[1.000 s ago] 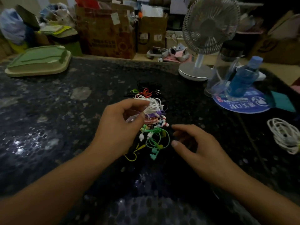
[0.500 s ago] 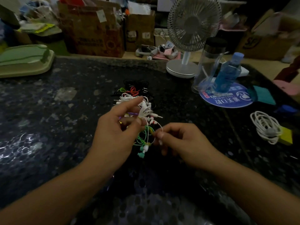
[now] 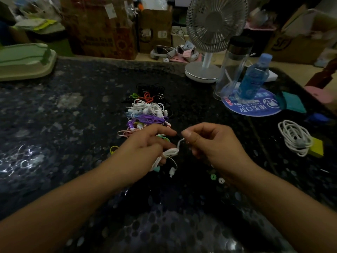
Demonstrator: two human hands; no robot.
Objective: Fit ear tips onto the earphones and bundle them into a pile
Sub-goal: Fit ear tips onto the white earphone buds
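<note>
A pile of coloured earphones lies on the dark speckled table, with white, purple, pink, green, red and black cords. My left hand grips a coiled white earphone bundle just in front of the pile; one earbud dangles below it. My right hand pinches the other white earbud end between thumb and fingers, close to the left fingertips. Two loose ear tips, a green one and a white one, lie on the table under my right wrist.
A white cable coil lies on a yellow block at the right. A desk fan, a clear bottle and a blue bottle on a round blue mat stand at the back right. A green tray sits far left.
My left hand lifted a white earphone bundle off the pile and drew it toward me. My right hand closed from flat on the table to pinching the earbud end.
</note>
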